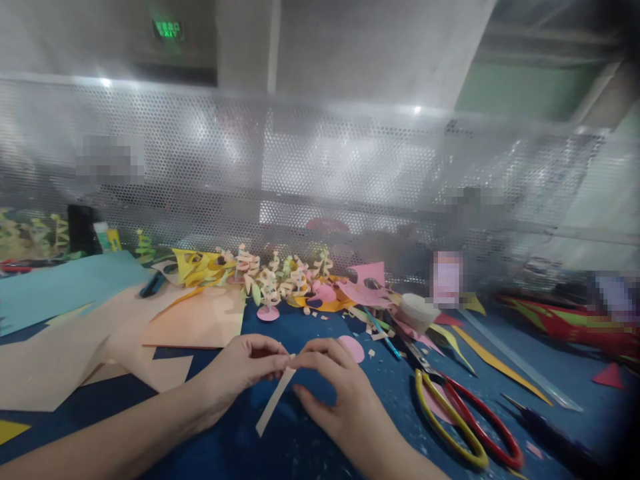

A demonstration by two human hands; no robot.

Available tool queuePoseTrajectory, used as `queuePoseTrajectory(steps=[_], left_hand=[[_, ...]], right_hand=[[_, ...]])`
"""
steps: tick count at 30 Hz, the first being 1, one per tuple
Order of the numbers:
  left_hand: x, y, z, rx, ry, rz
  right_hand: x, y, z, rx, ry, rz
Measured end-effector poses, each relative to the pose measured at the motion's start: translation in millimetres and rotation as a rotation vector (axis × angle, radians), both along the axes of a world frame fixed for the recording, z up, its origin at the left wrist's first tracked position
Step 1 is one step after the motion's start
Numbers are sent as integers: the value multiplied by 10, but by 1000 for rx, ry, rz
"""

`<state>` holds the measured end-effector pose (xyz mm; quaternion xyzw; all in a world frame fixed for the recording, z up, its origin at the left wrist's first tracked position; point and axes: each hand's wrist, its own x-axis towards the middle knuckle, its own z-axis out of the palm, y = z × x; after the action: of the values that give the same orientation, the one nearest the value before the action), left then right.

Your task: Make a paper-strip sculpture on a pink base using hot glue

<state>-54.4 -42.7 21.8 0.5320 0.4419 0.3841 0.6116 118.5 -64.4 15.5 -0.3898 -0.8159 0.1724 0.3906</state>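
My left hand (pixel 255 363) pinches the upper end of a narrow cream paper strip (pixel 275 405) between thumb and fingers. The strip slants down toward me, its lower end free above the blue tabletop (pixel 220 447). My right hand (pixel 335 387) meets that upper end with its fingertips, while its thumb stands apart from the fingers and strip. A small part of the strip is hidden where both hands meet. Just beyond the right hand lies a pink paper disc (pixel 353 349). Scissors (pixel 453 407) with one yellow and one red handle rest to the right.
Curly paper spirals (pixel 273 280) stand at the back amid paper scraps. Orange paper (pixel 200 320) and a blue sheet (pixel 65 283) lie left. Rightward are a white cup (pixel 417 312), a clear ruler (pixel 520 360) and a dark pointed tool (pixel 555 437). A perforated screen (pixel 320 160) rises behind.
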Motion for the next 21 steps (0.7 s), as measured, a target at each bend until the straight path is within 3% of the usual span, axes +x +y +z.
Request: queuePoseTrajectory(steps=[3,6,15,21], left_hand=[[15,-23,-24,-37,-31,-11],[40,-51,-21,-44,-61,-32],[71,-104,27,93,-48,5],[81,-83,-6,121,-34,26]], right_hand=[[0,-18,-27,148,-102,-46],[-10,-24,-29,176,-92,-55],[-66,-13,-24,-158,259,-61],[-120,21,-89,-440,568,38]])
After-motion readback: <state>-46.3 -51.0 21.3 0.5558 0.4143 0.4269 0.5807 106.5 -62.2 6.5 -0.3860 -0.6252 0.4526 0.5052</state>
